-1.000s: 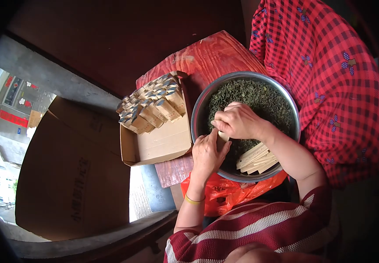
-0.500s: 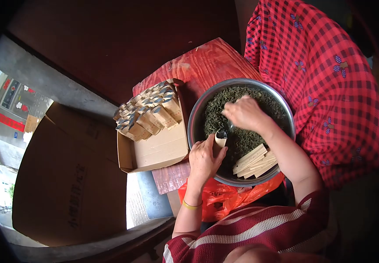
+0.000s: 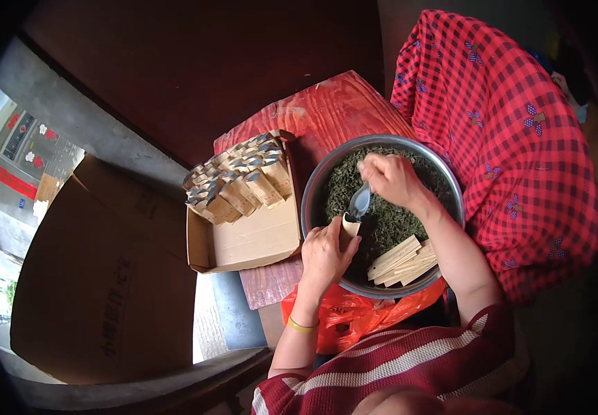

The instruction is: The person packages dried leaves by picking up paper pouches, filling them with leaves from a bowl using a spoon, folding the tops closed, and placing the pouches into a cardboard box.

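Observation:
A metal bowl [image 3: 314, 181] holds dark green dried leaves [image 3: 344, 181] that look like tea. My left hand [image 3: 325, 254] is closed around a small open paper packet [image 3: 348, 228], its mouth facing up at the bowl's near left side. My right hand [image 3: 390, 181] grips a pale spoon [image 3: 361, 200] by its handle. The spoon's bowl is tilted toward the packet's mouth, very close to it; I cannot tell if they touch. Several flat, beige paper packets [image 3: 404, 261] lie fanned on the leaves at the bowl's near right.
Left of the bowl, a shallow cardboard box [image 3: 243, 238] holds several upright paper packets with dark tops [image 3: 240, 173]. Both stand on a red wooden table [image 3: 326, 104]. An orange plastic bag [image 3: 347, 318] lies below the bowl. Red checked cloth [image 3: 499, 152] hangs right; a large carton [image 3: 105, 277] stands left.
My right hand has lifted and turned, bringing the spoon from the leaves to the packet's mouth. My left hand still holds the packet in nearly the same place.

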Motion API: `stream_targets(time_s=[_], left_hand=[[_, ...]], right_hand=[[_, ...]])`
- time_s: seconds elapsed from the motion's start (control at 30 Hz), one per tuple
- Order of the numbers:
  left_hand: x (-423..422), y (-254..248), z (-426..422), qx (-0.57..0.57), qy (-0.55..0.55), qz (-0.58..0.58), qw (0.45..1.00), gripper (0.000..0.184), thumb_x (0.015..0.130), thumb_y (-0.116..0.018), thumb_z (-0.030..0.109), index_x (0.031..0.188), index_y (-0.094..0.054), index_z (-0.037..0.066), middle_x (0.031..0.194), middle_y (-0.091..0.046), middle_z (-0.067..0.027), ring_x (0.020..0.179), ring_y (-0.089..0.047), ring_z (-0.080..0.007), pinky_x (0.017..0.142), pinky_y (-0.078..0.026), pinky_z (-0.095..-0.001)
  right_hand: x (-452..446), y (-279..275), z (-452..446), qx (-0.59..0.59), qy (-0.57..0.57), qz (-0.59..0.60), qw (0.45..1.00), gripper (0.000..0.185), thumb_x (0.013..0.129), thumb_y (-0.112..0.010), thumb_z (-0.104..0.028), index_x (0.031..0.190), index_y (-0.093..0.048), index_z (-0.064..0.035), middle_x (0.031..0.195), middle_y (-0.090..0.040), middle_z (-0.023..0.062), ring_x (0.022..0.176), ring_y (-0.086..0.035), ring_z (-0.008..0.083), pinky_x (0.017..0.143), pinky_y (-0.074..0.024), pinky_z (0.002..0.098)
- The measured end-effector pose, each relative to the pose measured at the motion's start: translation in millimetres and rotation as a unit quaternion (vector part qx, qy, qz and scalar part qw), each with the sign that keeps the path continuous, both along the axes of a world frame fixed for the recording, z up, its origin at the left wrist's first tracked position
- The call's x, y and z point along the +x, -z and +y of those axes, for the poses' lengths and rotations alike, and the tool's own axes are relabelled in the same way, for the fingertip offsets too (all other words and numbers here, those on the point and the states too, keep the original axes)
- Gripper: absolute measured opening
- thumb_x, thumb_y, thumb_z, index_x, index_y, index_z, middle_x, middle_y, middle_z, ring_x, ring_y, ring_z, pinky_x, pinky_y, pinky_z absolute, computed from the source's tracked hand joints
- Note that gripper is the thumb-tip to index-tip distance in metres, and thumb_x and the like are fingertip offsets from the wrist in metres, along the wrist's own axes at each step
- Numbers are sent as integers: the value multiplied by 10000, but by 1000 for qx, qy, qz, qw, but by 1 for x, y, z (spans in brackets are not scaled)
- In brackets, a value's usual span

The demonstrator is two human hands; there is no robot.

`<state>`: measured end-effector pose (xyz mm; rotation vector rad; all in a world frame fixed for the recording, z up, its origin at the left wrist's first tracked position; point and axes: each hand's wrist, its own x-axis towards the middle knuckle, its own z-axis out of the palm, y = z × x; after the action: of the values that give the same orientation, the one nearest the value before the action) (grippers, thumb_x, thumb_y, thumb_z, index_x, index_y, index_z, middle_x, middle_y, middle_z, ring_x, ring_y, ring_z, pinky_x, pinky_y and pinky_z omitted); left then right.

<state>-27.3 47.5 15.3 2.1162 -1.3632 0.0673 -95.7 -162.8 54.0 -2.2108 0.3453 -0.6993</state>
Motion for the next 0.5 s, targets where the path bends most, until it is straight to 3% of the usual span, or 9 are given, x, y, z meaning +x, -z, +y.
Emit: stream_targets(time_s=[0.07, 0.13, 0.2, 0.27, 0.47, 0.5], left_hand=[[0, 0, 0, -4, 2, -3, 1000, 490, 795, -764, 308, 1137, -605, -4, 851, -686, -167, 819, -651, -366, 786, -512, -434], [0, -1, 0, 19, 0, 7, 1000, 493, 795, -765, 311, 1139, -604, -3, 852, -686, -165, 817, -651, -365, 784, -512, -431], [1, 1, 0, 9, 1, 3, 1000, 494, 794, -766, 313, 1139, -605, -2, 855, -686, -166, 819, -651, -365, 786, -512, -430], [0, 2, 0, -2, 0, -1, 1000, 496, 793, -768, 315, 1138, -605, -1, 859, -687, -166, 821, -652, -364, 787, -513, -430], [0, -1, 0, 5, 15, -27, 1000, 507, 814, -746, 298, 1164, -580, -30, 839, -690, -177, 769, -672, -323, 835, -506, -402], [0, -1, 0, 8, 10, -28, 1000, 505, 814, -746, 299, 1162, -584, -30, 841, -689, -176, 770, -671, -329, 836, -507, -405]], right_hand=[[4, 7, 9, -159, -39, -76, 984, 281, 939, -582, -262, 732, -598, -73, 608, -599, 132, 637, -653, 320, 624, -494, 441], [3, 6, 17, -220, -82, -107, 966, 253, 919, -609, -232, 721, -579, -77, 585, -581, 116, 608, -634, 317, 651, -484, 439], [3, 1, 14, -229, -82, -128, 961, 226, 906, -620, -206, 732, -571, -72, 574, -572, 106, 589, -616, 316, 654, -476, 432], [0, -4, 4, -237, 5, -111, 965, 231, 929, -594, -209, 751, -577, -63, 636, -604, 111, 647, -625, 332, 670, -469, 441], [13, 45, -12, -227, 74, 41, 970, 233, 954, -564, -258, 840, -619, -62, 730, -652, 162, 741, -646, 383, 704, -501, 493], [14, 47, -8, -163, 40, 76, 983, 256, 958, -553, -290, 858, -611, -61, 758, -657, 189, 769, -645, 408, 714, -502, 512]])
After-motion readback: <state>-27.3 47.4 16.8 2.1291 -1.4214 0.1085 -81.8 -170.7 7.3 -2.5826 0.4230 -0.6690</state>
